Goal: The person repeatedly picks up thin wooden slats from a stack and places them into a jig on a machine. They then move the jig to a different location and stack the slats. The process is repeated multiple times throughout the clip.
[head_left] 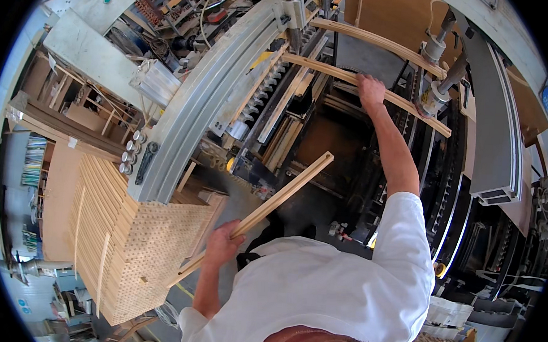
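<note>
My left hand [222,242] is closed around a long, pale wooden strip [292,183] with a groove along it. This strip slants up to the right in front of my body, and its lower end is near a big stack of wooden strips [152,251]. Reaching forward, my right hand [371,91] has its fingers over a second wooden strip [415,108], which lies across the machine's rails. Those fingertips are partly hidden. Beyond it, a third wooden strip [380,41] spans the machine roughly parallel.
A grey metal beam [209,99] with knobs at its near end runs along the machine's left side. On the right stand a grey panel [491,114] and round metal clamps [434,100]. Dark chain rails [443,186] run below. Cluttered tools [217,18] fill the far left.
</note>
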Available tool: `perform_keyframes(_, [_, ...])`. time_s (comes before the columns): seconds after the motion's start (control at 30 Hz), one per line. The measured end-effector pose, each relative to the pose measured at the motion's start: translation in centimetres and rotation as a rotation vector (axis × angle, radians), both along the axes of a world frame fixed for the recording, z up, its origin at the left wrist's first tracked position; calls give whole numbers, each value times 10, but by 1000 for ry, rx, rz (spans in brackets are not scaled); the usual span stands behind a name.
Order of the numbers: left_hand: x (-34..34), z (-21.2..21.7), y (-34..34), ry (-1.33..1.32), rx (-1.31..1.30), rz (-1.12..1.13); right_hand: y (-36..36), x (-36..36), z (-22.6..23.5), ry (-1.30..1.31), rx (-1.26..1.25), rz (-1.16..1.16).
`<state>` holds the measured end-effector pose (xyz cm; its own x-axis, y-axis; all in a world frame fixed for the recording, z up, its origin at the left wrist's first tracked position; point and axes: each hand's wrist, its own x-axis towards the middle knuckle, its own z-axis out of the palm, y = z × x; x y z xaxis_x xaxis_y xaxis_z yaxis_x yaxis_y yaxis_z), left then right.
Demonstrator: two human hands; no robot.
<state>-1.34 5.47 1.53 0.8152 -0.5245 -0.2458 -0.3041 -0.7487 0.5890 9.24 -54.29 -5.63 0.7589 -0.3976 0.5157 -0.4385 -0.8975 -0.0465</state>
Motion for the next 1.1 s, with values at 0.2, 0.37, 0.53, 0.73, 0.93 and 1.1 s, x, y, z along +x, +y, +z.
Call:
perform_keyframes(0.2, [-11, 40, 20, 35, -79, 15, -1, 5, 2, 61, 18, -40])
perform_keyframes(0.37, [-28, 85, 81, 281, -215, 303, 3, 6, 5, 94, 46, -95])
perform_keyframes(0.53, [-53, 115, 177, 188, -470, 488, 10, 15, 8, 192, 100, -191])
perform_keyframes(0.73, [-33, 143, 313, -46, -590, 580, 70, 8, 17, -301, 283, 58])
perform_keyframes(0.93, [67, 130, 411, -212, -609, 939, 253, -24, 42, -431, 736, 389])
perform_keyframes(1.1, [198, 95, 490, -322, -215, 1008, 384, -51, 2, -294, 1037, 465])
